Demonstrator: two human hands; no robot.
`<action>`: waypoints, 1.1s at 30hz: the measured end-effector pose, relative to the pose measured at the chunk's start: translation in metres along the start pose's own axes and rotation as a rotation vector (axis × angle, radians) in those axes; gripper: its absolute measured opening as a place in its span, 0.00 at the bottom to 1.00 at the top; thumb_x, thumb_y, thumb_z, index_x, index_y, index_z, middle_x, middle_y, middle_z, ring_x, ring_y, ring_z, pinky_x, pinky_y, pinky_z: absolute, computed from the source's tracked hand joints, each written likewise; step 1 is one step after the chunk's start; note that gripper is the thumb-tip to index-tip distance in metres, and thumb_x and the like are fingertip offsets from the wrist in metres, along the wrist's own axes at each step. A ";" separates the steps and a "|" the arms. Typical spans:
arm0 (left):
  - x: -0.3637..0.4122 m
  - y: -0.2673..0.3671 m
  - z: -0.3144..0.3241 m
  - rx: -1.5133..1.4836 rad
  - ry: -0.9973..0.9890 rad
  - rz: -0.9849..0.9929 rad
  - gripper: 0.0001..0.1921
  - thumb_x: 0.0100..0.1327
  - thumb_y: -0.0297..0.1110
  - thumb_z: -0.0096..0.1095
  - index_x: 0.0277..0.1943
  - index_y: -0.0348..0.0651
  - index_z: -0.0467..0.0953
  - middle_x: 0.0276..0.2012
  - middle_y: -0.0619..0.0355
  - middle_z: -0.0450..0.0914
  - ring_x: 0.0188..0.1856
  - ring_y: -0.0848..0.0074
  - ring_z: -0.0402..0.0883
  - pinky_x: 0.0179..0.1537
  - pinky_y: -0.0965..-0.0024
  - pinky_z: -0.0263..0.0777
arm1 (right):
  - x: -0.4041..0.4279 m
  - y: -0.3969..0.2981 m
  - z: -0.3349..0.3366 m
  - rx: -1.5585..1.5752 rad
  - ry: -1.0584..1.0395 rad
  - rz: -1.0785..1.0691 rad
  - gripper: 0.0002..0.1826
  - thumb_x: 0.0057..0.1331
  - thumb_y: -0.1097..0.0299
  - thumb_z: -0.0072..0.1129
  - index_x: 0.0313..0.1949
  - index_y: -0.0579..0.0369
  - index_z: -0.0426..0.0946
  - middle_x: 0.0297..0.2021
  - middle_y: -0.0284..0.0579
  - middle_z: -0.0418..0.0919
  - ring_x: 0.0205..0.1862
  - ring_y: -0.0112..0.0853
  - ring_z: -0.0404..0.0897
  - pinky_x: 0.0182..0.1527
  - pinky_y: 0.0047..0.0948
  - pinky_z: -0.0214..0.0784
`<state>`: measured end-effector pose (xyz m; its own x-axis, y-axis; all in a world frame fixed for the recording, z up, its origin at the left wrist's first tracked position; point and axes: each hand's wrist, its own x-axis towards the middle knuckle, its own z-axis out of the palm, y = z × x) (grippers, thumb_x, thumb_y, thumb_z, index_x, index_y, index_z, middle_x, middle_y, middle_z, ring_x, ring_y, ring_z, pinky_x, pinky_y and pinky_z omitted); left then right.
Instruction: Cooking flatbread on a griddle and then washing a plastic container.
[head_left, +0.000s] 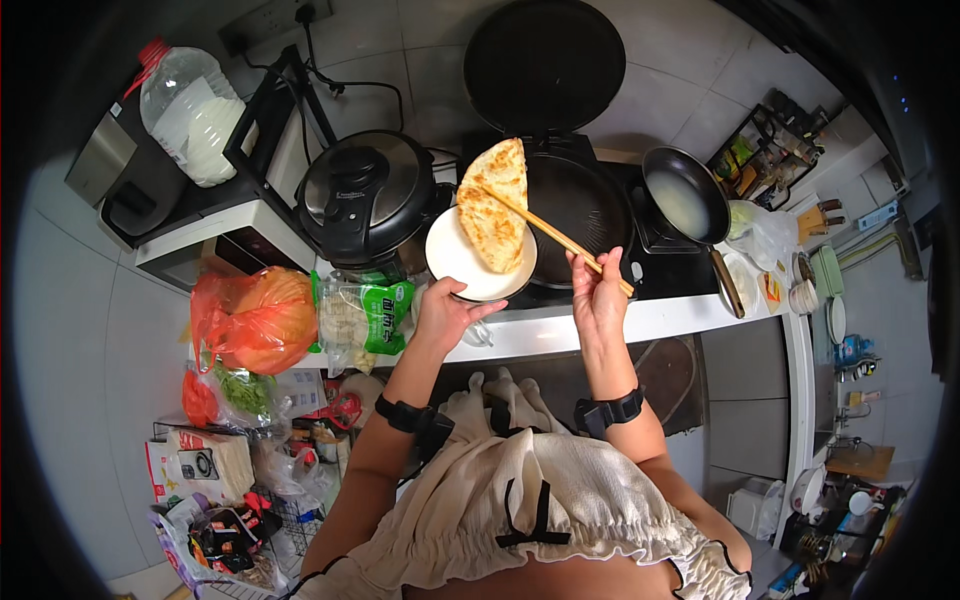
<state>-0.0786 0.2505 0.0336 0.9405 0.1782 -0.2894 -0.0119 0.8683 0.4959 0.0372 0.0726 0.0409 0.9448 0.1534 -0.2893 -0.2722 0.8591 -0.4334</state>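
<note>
My left hand (444, 311) grips the near rim of a white bowl (448, 251), thumb on top and fingers beneath. A browned, half-moon piece of flatbread (493, 217) lies over the bowl and sticks out past its far rim. In my right hand (600, 289) is a pair of wooden chopsticks (555, 234), their tips on the flatbread. Behind the bowl, an electric griddle stands with its round lid (545, 64) raised; the dark lower plate (581, 214) shows no food on its visible part.
Left of the bowl stands an electric pressure cooker (364, 199). A frying pan (684, 195) with cloudy liquid sits on the stove at right, its handle (726, 283) jutting over the counter edge. A green food packet (386, 315) and a red plastic bag (255, 319) lie at left.
</note>
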 end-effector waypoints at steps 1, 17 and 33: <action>-0.001 0.002 0.001 0.000 0.001 0.002 0.28 0.53 0.27 0.43 0.58 0.27 0.53 0.55 0.39 0.64 0.57 0.46 0.65 0.54 0.37 0.62 | -0.001 -0.001 0.001 -0.046 -0.064 -0.061 0.16 0.65 0.59 0.49 0.27 0.60 0.66 0.26 0.47 0.73 0.32 0.43 0.79 0.37 0.28 0.78; -0.041 0.059 -0.011 0.306 0.153 -0.095 0.23 0.52 0.30 0.48 0.51 0.30 0.59 0.46 0.39 0.72 0.44 0.50 0.77 0.41 0.45 0.76 | -0.051 -0.058 0.045 -1.420 -1.743 -1.126 0.12 0.46 0.70 0.66 0.24 0.60 0.71 0.31 0.46 0.72 0.39 0.40 0.78 0.43 0.33 0.75; -0.078 0.002 -0.051 -0.149 0.084 0.110 0.28 0.51 0.20 0.44 0.59 0.29 0.56 0.58 0.43 0.63 0.60 0.52 0.63 0.59 0.40 0.56 | -0.053 0.001 0.015 -1.024 -0.770 -0.244 0.14 0.66 0.69 0.49 0.27 0.69 0.74 0.29 0.46 0.71 0.29 0.33 0.79 0.38 0.27 0.74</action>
<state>-0.1689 0.2617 0.0150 0.8990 0.3086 -0.3108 -0.1692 0.8992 0.4035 -0.0107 0.0722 0.0686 0.7573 0.5795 0.3010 0.2284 0.1968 -0.9535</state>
